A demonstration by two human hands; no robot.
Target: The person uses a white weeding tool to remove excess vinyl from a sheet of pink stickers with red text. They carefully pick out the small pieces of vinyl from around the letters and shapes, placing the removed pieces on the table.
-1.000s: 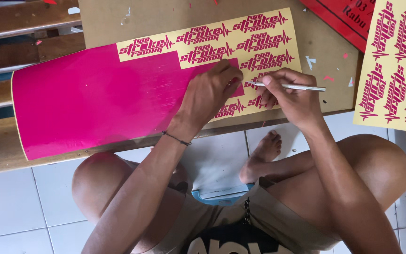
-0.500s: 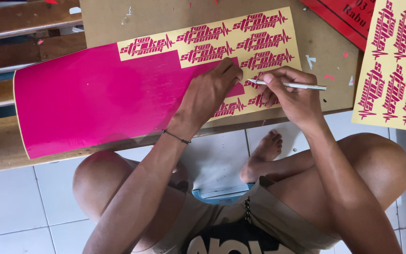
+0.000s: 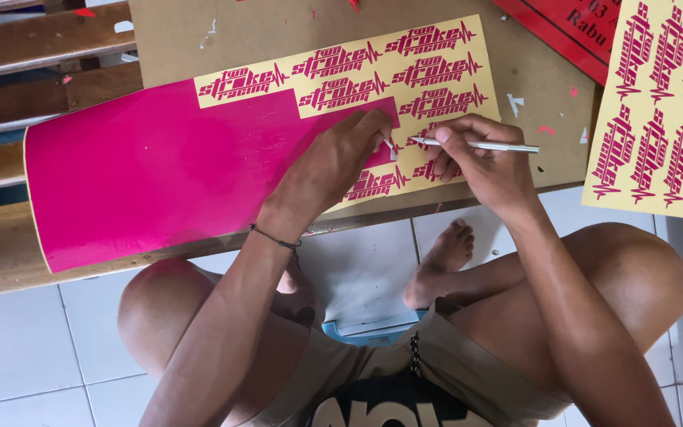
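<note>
right hand (image 3: pixel 480 162) fingers pinch slim silver craft knife (image 3: pixel 480 146) like a pen, tip at magenta vinyl sticker sheet (image 3: pixel 160 170) | left hand (image 3: pixel 341 162) fingers nip loose vinyl strip (image 3: pixel 390 147) | sheet flat on brown worktop (image 3: pixel 302 28), likely thin, limp, tears easily; lift by peeled edge | second sticker sheet (image 3: pixel 662 103) lies right

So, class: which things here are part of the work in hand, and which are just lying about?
In use: left hand, right hand, silver craft knife, pink vinyl sheet, brown board.
Lying about: second sticker sheet, red sign, wooden slats.
</note>
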